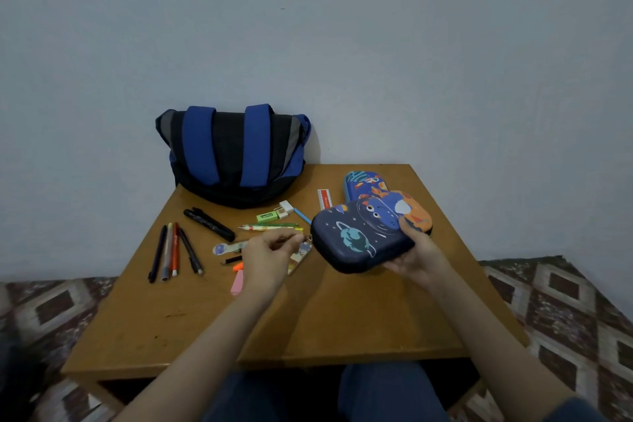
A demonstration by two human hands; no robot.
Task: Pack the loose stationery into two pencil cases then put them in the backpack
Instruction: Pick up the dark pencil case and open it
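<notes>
**Opening first case: zip pull at its 9 o'clock end**

Gripping dark-blue pencil case (359,240) in right hand (416,252), thumb on top, fingers curled underneath, holding it tilted just above the table (308,319), at 3 o'clock from centre. Running its long axis roughly 8-to-2 o'clock. Pinching zip pull (309,239) with left hand (265,250), fingers curled tight, right at the case's 9 o'clock end, with charm (301,257) dangling below. Left hand sitting on the zip, right hand only bracing.

Judging step: starting to unzip, lid looking closed, nothing packed yet. Expecting to drag the pull along the case edge, away from the 9 o'clock end toward 2 o'clock, keeping the right grip off the zip track.

Leaving second pencil case (364,183) flat at 1 o'clock, just behind the held one. Leaving backpack (233,154) at 11 o'clock, against the wall. Still needing packing: pens (171,252) at 9 o'clock, black marker (209,224), pencils (270,226) and erasers (274,215) at 10–11 o'clock, all nearer the left hand.
</notes>
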